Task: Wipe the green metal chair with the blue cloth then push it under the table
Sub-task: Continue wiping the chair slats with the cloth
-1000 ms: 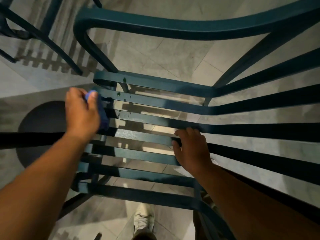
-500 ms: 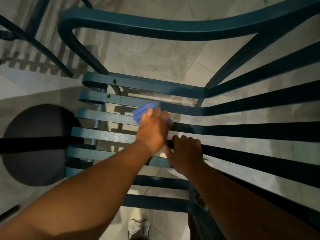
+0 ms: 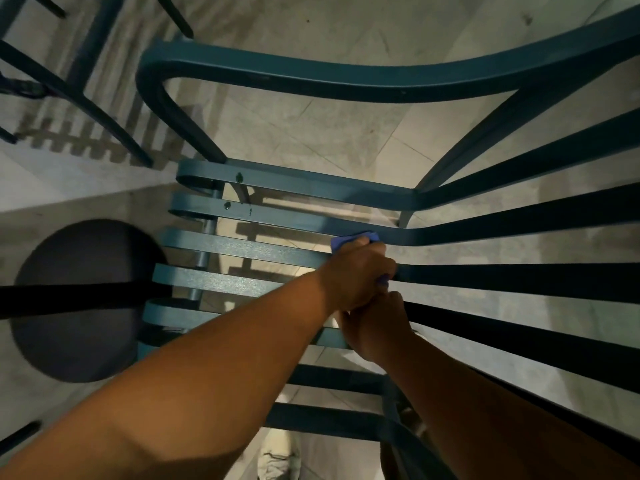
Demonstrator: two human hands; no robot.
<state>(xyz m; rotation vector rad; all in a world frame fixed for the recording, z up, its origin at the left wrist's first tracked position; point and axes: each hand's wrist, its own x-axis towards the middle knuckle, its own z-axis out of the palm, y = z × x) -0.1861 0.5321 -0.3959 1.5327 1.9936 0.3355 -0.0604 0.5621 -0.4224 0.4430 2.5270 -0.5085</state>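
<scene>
A person's left hand presses a bunched blue cloth onto the seat slats of a green metal chair standing on the tiled floor, while the right hand appears to curl around a nearer slat. Soft and light, the cloth crumples easily; the rigid, probably weighty chair is best gripped by its curved armrest.

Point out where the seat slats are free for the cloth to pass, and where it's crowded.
Free: the seat slats left of the left hand, out to their rounded ends. Crowded: the bend into the backrest, where that hand presses the blue cloth right against the right hand.
</scene>
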